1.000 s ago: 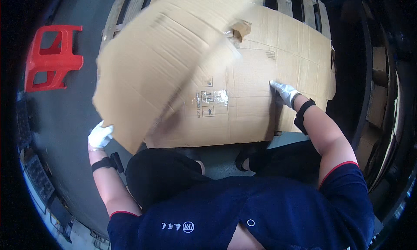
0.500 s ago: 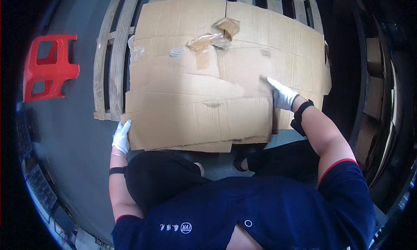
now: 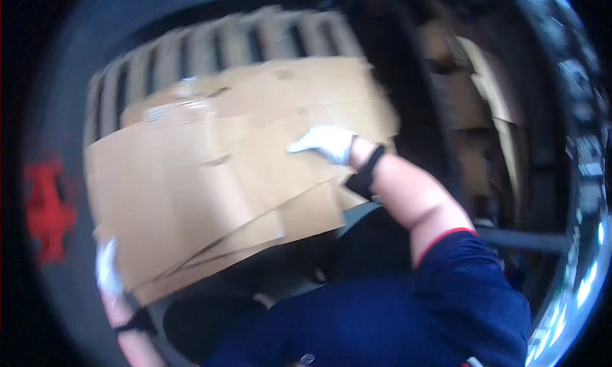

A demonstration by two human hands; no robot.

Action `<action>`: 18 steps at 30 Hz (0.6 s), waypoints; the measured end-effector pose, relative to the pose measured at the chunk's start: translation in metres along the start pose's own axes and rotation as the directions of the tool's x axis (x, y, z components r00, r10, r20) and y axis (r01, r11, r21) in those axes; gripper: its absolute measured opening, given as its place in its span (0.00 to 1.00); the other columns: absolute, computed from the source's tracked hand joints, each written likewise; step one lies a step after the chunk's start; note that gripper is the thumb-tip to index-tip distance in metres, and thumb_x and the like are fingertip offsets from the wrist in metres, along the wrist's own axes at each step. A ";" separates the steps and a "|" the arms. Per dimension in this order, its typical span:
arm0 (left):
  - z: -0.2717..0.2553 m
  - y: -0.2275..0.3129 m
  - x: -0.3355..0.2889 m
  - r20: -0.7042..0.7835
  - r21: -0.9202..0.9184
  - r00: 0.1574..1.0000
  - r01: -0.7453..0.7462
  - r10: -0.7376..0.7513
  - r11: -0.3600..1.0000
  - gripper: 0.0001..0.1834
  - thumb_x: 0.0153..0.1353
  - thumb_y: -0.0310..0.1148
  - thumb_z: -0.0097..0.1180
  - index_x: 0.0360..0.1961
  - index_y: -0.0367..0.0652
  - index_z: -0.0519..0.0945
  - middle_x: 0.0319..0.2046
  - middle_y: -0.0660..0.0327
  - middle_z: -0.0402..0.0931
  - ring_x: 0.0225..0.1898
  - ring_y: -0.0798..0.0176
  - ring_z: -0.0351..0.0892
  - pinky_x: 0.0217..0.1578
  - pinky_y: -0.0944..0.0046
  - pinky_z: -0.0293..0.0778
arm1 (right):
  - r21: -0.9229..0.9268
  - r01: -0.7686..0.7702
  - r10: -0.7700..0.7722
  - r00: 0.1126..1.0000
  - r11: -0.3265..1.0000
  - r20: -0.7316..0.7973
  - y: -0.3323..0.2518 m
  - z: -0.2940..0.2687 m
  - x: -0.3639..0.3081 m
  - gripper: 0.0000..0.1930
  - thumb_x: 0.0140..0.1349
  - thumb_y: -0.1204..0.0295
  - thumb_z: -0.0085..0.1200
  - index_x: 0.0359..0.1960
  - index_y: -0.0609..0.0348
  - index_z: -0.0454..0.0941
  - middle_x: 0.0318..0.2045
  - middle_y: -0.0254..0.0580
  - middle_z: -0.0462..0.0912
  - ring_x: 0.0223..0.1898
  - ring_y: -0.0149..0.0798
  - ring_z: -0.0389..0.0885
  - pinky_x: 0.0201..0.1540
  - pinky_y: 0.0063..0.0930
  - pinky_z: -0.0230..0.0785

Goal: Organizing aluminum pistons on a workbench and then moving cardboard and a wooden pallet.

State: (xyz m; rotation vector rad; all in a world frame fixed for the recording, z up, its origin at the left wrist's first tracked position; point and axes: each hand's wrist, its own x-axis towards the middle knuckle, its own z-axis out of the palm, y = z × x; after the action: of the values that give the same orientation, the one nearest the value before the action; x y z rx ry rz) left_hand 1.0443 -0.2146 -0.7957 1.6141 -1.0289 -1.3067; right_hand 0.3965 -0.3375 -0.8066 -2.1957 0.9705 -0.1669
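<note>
Flattened brown cardboard sheets (image 3: 166, 195) lie in a layered stack before me, their near edges uneven and slanting. At the near left edge of the top sheet, my left hand (image 3: 109, 271) in a white glove is closed on the cardboard, though motion blurs its fingers. My right hand (image 3: 326, 144), gloved too, is over the right part of the stack with its fingers stretched out and nothing in them. I cannot tell whether it presses on the sheet. Clear tape (image 3: 191, 102) and a striped patch show near the far left edge.
A slatted wooden pallet (image 3: 233, 45) extends beyond the far side of the cardboard. On the grey floor to the left stands a red plastic stool (image 3: 48, 211), blurred. More cardboard (image 3: 468, 99) is stacked along the dark right side, behind a dark upright edge.
The view has swung, so the pallet and stool appear lower and further left. The top sheet now covers more of the stack. My right hand has moved from beside the top sheet to over the cardboard.
</note>
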 end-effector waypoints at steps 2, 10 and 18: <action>-0.003 0.069 0.019 0.037 0.004 0.995 -0.096 0.096 0.995 0.22 0.72 0.34 0.42 0.60 0.30 0.71 0.61 0.53 0.70 0.62 0.60 0.68 0.64 0.58 0.62 | 0.871 -0.270 0.569 0.822 0.410 -0.014 -0.024 -0.011 0.005 0.16 0.62 0.72 0.58 0.51 0.62 0.79 0.44 0.41 0.84 0.45 0.35 0.81 0.53 0.31 0.71; 0.192 0.261 0.092 0.389 -0.318 0.792 -0.363 0.470 0.876 0.32 0.72 0.41 0.46 0.69 0.33 0.56 0.61 0.53 0.67 0.56 0.58 0.74 0.57 0.61 0.72 | 0.833 0.434 0.786 0.354 0.342 -0.507 -0.114 -0.102 -0.226 0.17 0.62 0.72 0.56 0.52 0.64 0.76 0.44 0.43 0.84 0.44 0.38 0.83 0.49 0.32 0.77; 0.284 0.193 0.101 0.762 -0.049 0.647 0.020 0.024 0.999 0.32 0.64 0.40 0.58 0.63 0.38 0.62 0.40 0.49 0.80 0.32 0.57 0.83 0.31 0.62 0.82 | 0.509 0.605 0.789 -0.436 0.613 -0.433 -0.157 -0.072 -0.409 0.17 0.65 0.69 0.54 0.52 0.64 0.76 0.50 0.47 0.82 0.50 0.47 0.81 0.55 0.41 0.73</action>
State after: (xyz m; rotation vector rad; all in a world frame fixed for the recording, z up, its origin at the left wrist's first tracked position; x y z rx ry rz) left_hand 0.7582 -0.4018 -0.6907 0.9758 -1.4576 -2.0773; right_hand 0.1724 -0.0247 -0.5851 -0.0661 1.4695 -2.3876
